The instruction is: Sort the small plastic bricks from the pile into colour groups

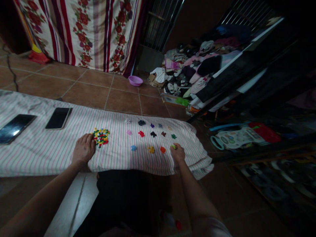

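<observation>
Dark clothing (118, 197) lies closest to the camera, on the near side of the mixed pile (101, 137) of small coloured pieces on the cloth-covered bench (116, 161). Just left of the pile, the left hand (85, 147) rests palm down, fingers together and gently bent, tips at the pile's edge; whether it grips any pieces, I cannot tell. Well right of the pile, the right hand (178, 153) has thumb and fingers drawn close around lime-green pieces (173, 146) (pinched or merely touched, I cannot tell).

Small heaps sorted by colour, such as the orange heap (163, 149) and the red heap (141, 133), sit right of the pile, presumably spaced so colours stay apart. Their three rows run lengthwise along the bench, away from the pile. The pile shows no clear long axis; the lime-green pieces are too small and covered to show their direction.
</observation>
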The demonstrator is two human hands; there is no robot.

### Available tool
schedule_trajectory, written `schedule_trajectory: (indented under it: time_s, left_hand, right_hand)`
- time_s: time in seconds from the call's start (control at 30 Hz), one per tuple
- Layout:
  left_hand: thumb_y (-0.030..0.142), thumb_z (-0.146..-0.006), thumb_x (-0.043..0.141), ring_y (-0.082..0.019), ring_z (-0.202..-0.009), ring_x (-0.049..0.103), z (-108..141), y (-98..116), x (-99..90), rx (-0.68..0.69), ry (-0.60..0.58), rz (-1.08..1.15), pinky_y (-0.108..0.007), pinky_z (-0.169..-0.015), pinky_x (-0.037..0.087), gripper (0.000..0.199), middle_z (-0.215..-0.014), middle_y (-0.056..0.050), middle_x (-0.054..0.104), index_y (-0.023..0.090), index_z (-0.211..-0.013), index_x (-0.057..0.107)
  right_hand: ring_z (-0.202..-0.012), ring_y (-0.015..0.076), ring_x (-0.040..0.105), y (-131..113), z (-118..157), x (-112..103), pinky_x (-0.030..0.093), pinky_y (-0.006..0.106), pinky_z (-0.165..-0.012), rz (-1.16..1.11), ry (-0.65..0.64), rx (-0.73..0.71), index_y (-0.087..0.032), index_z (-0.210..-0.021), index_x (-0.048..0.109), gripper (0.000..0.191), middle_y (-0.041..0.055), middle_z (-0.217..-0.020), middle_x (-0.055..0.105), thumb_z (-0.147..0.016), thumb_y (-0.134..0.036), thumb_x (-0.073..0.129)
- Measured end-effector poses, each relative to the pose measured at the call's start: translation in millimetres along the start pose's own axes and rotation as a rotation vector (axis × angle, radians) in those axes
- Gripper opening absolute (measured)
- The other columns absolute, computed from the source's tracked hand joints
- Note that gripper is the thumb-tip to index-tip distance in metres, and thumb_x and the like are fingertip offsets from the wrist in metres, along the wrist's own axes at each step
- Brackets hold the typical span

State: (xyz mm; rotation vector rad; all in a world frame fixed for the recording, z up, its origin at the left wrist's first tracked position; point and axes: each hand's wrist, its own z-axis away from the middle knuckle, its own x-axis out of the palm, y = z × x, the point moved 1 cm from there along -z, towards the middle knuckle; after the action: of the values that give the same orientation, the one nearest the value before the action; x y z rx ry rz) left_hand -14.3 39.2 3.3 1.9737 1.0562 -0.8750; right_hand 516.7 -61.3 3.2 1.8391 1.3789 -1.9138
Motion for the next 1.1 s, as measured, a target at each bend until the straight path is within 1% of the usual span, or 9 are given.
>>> schedule_trajectory:
  time_s: [0.1, 0.23, 0.4, 0.53, 0.67, 0.87, 1.0, 1.1]
  left_hand:
    - [0.03, -0.091, 0.033, -0.029, -0.118, 0.052, -0.5, -0.7, 0.4, -0.005, -0.011, 0.006, -0.048, -0.099, 0.041, 0.039, -0.118, -0.02, 0.06, 0.01, -0.119, 0.052]
    - [0.03, -0.091, 0.033, -0.03, -0.119, 0.051, -0.4, -1.2, 0.8, -0.003, -0.021, 0.019, -0.049, -0.1, 0.04, 0.039, -0.118, -0.02, 0.06, 0.011, -0.119, 0.052]
    - [0.03, -0.091, 0.033, -0.029, -0.12, 0.05, 0.6, -0.5, 0.7, -0.012, -0.015, 0.019, -0.049, -0.1, 0.039, 0.039, -0.119, -0.02, 0.059, 0.011, -0.12, 0.051]
    - [0.03, -0.091, 0.032, -0.029, -0.12, 0.05, 1.1, -0.4, 0.9, -0.004, -0.016, 0.004, -0.048, -0.101, 0.039, 0.039, -0.119, -0.019, 0.059, 0.011, -0.12, 0.051]
    - [0.03, -0.091, 0.034, -0.03, -0.122, 0.049, 1.8, -1.5, 2.4, -0.019, -0.015, 0.028, -0.051, -0.1, 0.039, 0.04, -0.121, -0.019, 0.059, 0.012, -0.122, 0.051]
    - [0.03, -0.092, 0.032, -0.03, -0.122, 0.049, 2.2, -1.8, 4.2, -0.021, -0.019, 0.006, -0.05, -0.1, 0.039, 0.04, -0.121, -0.02, 0.059, 0.01, -0.12, 0.052]
    - [0.031, -0.091, 0.032, -0.029, -0.121, 0.049, 1.6, -1.9, 3.8, -0.011, -0.016, 0.009, -0.049, -0.101, 0.039, 0.04, -0.118, -0.019, 0.06, 0.011, -0.12, 0.051]
    - [0.031, -0.091, 0.031, -0.029, -0.121, 0.049, 1.2, -2.0, 3.5, -0.011, -0.02, 0.009, -0.049, -0.101, 0.038, 0.04, -0.119, -0.019, 0.06, 0.011, -0.12, 0.051]
  right_hand:
    - [-0.091, 0.0247, 0.057, 1.1, -2.6, 1.4, 0.044, 0.033, -0.082, 0.037, -0.015, -0.035, -0.019, -0.092, 0.071, 0.029, 0.0073, -0.079, 0.063, -0.07, -0.027, 0.055]
    - [-0.09, 0.0236, 0.058, 4.0, -3.5, 1.4, 0.045, 0.034, -0.084, 0.069, 0.008, -0.044, -0.018, -0.092, 0.073, 0.032, 0.0084, -0.085, 0.065, -0.069, -0.023, 0.051]
    - [-0.085, 0.0221, 0.06, 8.8, -4.7, -1.3, 0.047, 0.035, -0.085, -0.012, 0.002, -0.056, -0.019, -0.089, 0.074, 0.033, 0.0066, -0.086, 0.069, -0.068, -0.026, 0.05]
    - [-0.09, 0.0234, 0.062, 10.2, -5.5, -2.2, 0.048, 0.036, -0.089, -0.08, -0.026, -0.11, -0.018, -0.086, 0.074, 0.031, 0.0073, -0.089, 0.072, -0.067, -0.03, 0.053]
    - [-0.09, 0.0239, 0.063, 8.8, -7.2, -2.0, 0.048, 0.037, -0.091, -0.069, -0.037, -0.163, -0.018, -0.08, 0.074, 0.029, 0.0072, -0.085, 0.072, -0.067, -0.029, 0.051]
    - [-0.09, 0.0226, 0.062, 7.6, -9.2, -4.1, 0.048, 0.035, -0.089, -0.005, -0.04, -0.143, -0.018, -0.082, 0.073, 0.03, 0.0077, -0.087, 0.072, -0.068, -0.028, 0.048]
    - [-0.089, 0.0219, 0.062, 6.7, -6.1, -6.4, 0.048, 0.034, -0.088, -0.075, -0.008, -0.154, -0.018, -0.086, 0.073, 0.032, 0.0083, -0.091, 0.071, -0.068, -0.029, 0.048]
    - [-0.089, 0.0224, 0.062, 4.7, -3.6, -9.4, 0.047, 0.035, -0.089, -0.11, 0.011, -0.178, -0.017, -0.083, 0.072, 0.031, 0.0089, -0.089, 0.071, -0.069, -0.03, 0.047]
